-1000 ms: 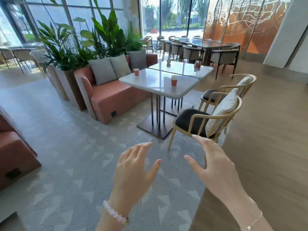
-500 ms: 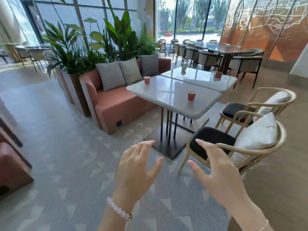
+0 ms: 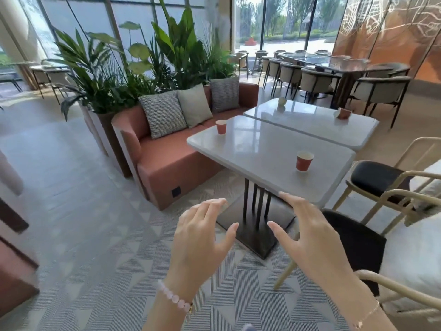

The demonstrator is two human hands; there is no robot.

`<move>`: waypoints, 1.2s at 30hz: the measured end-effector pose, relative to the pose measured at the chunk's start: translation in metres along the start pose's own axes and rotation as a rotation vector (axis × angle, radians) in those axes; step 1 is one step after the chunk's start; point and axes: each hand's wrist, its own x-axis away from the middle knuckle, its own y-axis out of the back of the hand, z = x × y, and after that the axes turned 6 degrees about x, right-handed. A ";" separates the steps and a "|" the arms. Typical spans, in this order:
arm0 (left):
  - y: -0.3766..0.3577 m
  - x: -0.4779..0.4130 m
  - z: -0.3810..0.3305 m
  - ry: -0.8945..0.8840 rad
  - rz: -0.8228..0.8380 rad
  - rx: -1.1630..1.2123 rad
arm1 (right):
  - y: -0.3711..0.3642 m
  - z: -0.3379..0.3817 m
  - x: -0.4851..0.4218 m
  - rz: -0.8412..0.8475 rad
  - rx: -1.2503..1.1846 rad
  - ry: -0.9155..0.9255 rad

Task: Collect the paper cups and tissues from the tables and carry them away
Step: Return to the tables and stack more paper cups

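Note:
Two red paper cups stand upright on the near white table [image 3: 250, 149]: one cup [image 3: 304, 161] near its right edge, the other cup [image 3: 221, 126] at its far left corner. On the far white table [image 3: 317, 125] a third red cup [image 3: 343, 113] lies tipped beside something white, and a pale crumpled tissue [image 3: 282, 101] sits at the back. My left hand [image 3: 202, 237] and my right hand [image 3: 307, 235] hover over the floor in front of the near table, fingers spread, holding nothing.
A salmon sofa [image 3: 171, 158] with cushions flanks the tables on the left, with planters [image 3: 105, 130] behind it. Wooden chairs with black seats [image 3: 379, 180] stand at the right. The near table's dark pedestal base [image 3: 255, 225] sits on the patterned carpet.
The view has moved closer to the near table, so the cups and chairs look larger. Both hands stay raised and spread, holding nothing.

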 end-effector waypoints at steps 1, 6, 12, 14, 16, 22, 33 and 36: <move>-0.008 -0.015 0.009 0.008 0.005 -0.005 | -0.010 -0.004 -0.017 0.003 -0.007 0.002; -0.056 -0.106 0.052 0.011 0.001 -0.036 | -0.062 -0.036 -0.112 0.010 -0.032 0.000; -0.117 -0.224 0.086 0.000 0.021 -0.050 | -0.107 -0.078 -0.228 0.037 -0.026 -0.014; -0.135 -0.256 0.095 0.002 0.044 -0.037 | -0.118 -0.088 -0.259 0.037 -0.011 -0.022; -0.151 -0.283 0.103 0.006 0.053 -0.028 | -0.127 -0.098 -0.285 0.040 -0.004 -0.027; -0.198 -0.354 0.124 -0.029 0.101 0.013 | -0.153 -0.124 -0.349 0.037 0.024 -0.067; -0.286 -0.488 0.171 -0.209 0.332 0.128 | -0.202 -0.167 -0.441 -0.028 0.094 -0.338; -0.305 -0.526 0.186 -0.264 0.425 0.188 | -0.215 -0.171 -0.464 -0.048 0.113 -0.435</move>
